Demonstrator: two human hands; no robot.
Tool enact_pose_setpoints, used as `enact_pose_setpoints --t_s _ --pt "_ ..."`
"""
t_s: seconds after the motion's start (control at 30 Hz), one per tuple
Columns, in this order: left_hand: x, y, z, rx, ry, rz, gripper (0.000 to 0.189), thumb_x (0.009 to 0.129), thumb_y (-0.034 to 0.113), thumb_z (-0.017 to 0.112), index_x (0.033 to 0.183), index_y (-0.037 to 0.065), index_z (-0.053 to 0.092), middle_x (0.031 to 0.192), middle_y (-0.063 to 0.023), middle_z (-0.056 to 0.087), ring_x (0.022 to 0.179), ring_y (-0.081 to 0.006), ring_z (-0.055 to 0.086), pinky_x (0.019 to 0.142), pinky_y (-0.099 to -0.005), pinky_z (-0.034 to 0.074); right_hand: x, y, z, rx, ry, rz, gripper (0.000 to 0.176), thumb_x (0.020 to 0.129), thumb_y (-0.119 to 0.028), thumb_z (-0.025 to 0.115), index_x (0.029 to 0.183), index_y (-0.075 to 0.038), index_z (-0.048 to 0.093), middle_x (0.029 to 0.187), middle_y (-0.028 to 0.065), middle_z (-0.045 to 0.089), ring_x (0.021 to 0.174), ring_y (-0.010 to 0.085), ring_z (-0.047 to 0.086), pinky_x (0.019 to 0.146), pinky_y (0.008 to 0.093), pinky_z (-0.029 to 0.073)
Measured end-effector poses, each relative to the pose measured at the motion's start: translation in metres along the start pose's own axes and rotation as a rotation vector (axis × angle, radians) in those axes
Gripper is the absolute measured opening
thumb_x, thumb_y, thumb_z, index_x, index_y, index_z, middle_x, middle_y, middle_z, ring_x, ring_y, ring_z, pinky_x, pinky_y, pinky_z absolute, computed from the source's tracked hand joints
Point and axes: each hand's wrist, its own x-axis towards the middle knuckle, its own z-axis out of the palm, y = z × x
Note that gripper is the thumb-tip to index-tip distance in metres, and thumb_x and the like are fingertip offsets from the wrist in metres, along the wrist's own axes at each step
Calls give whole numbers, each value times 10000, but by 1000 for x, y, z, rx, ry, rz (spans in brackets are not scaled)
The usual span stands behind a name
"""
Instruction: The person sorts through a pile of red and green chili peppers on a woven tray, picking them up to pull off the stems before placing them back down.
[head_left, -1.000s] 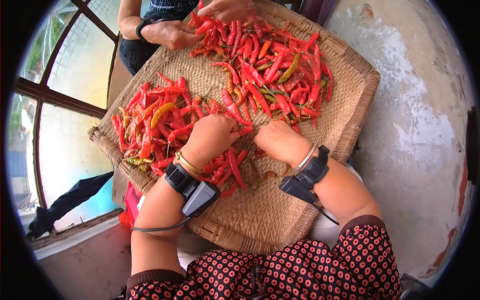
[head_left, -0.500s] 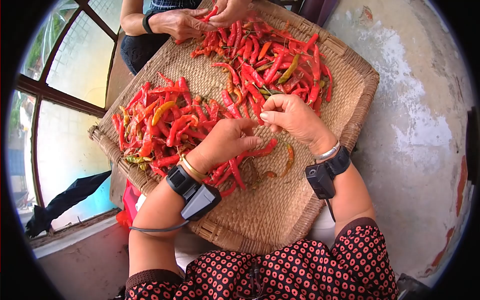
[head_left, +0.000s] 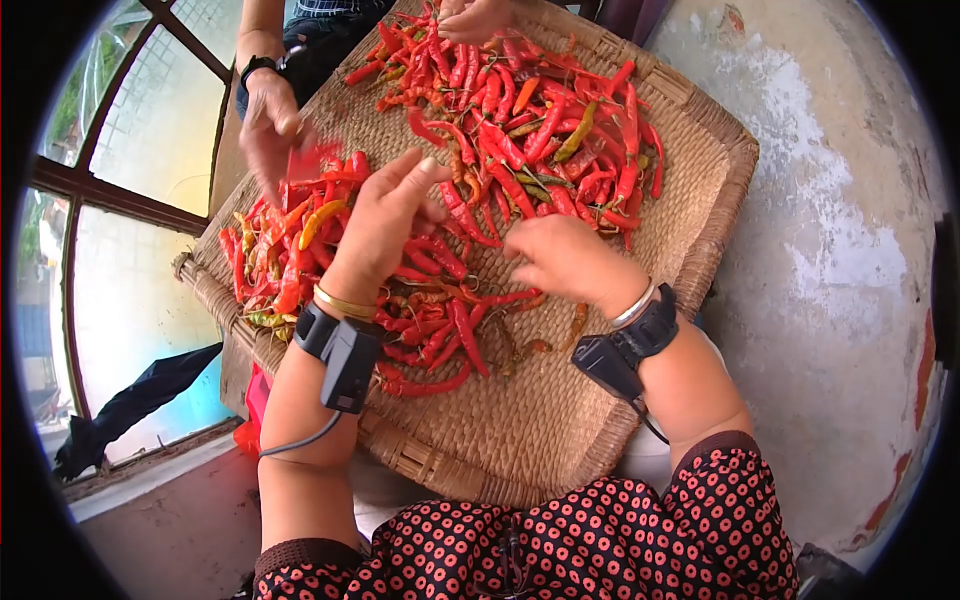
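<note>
My left hand [head_left: 392,208] is over the left heap of red chili peppers [head_left: 345,245], its thumb stretched out and apart from the fingers, which are partly hidden behind the palm. No pepper shows in it. My right hand [head_left: 565,258] is just below the far heap of chili peppers [head_left: 545,130], back of the hand up. Its fingers curl down and inward; whatever they hold, if anything, is hidden. Both heaps lie in a wide woven basket tray [head_left: 520,430]. A few more red chilies [head_left: 465,335] lie between the left heap and the tray's near side.
Across the tray, another person's hand [head_left: 268,130] is blurred beside a red pepper, and their other hand [head_left: 474,18] is at the far heap. Windows [head_left: 150,120] stand at left, with a dark folded umbrella-like thing [head_left: 140,400]. Concrete floor [head_left: 800,270] lies at right.
My hands were close together over the tray's middle; the left has moved up and left, the right slightly down and left. The other person's hands have parted, one moving to the left heap.
</note>
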Motion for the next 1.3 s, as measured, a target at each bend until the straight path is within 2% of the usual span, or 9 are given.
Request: enact_pose_setpoints --t_s 0.1,0.23,0.4,0.53,0.6,0.73,0.93,1.13,1.3 --pt "-2 -2 -4 213 -14 -39 522 889 274 495 1272 -50 350 988 -50 599 607 -43 492 549 -175 418 0 -13 5 -105 -132 15 206 649 -163 666 802 -53 585 790 106 595 793 300 585 672 399 464" --pt "-9 -13 11 349 -258 -67 261 853 162 572 1059 2 577 765 31 572 595 -26 476 549 -177 416 -1 -18 18 -238 -169 -7 119 638 -136 637 719 -64 587 733 115 593 744 302 596 626 412 468" --pt "-10 -22 10 608 -376 61 273 868 190 554 1064 0 567 775 28 575 598 -22 475 542 -175 414 0 -11 25 -315 -166 -40 70 632 -107 586 681 -57 586 664 131 579 685 305 598 593 416 468" --pt "-12 -16 12 334 -335 -95 303 870 228 548 1076 5 562 771 24 571 573 -33 464 512 -188 403 4 -3 -8 -85 -19 -43 78 677 -85 567 720 -25 589 657 136 585 635 252 609 566 363 467" --pt "-16 -11 16 207 -330 -118 308 868 239 549 1067 4 567 723 22 563 553 -42 456 491 -198 396 4 -7 -20 475 125 274 128 705 -150 619 733 -25 612 646 132 589 634 240 609 582 343 479" --pt "-26 -11 23 103 -417 -145 293 866 240 557 1054 15 568 754 32 552 561 -26 441 493 -173 373 1 -15 -29 1126 210 444 108 804 -134 592 828 -29 581 638 -5 557 560 58 531 507 209 444" --pt "-28 -20 21 286 -640 -226 203 856 223 574 911 28 586 681 48 561 549 -11 431 500 -161 365 4 -14 -20 1262 188 390 123 833 -151 571 876 -36 568 695 -16 564 543 28 509 484 165 417" --pt "-6 -4 2 299 -309 -146 204 871 219 537 947 36 584 683 23 580 552 -23 490 493 -153 396 1 2 -31 1267 389 420 153 834 -153 567 913 -22 565 691 -2 557 548 37 513 473 165 401" --pt "2 -2 -6 -28 75 -52 550 882 224 520 1309 -28 281 997 -76 557 705 -82 558 596 -207 455 2 25 -30 885 546 429 144 809 -149 582 879 -23 583 728 35 583 563 100 536 519 244 447"
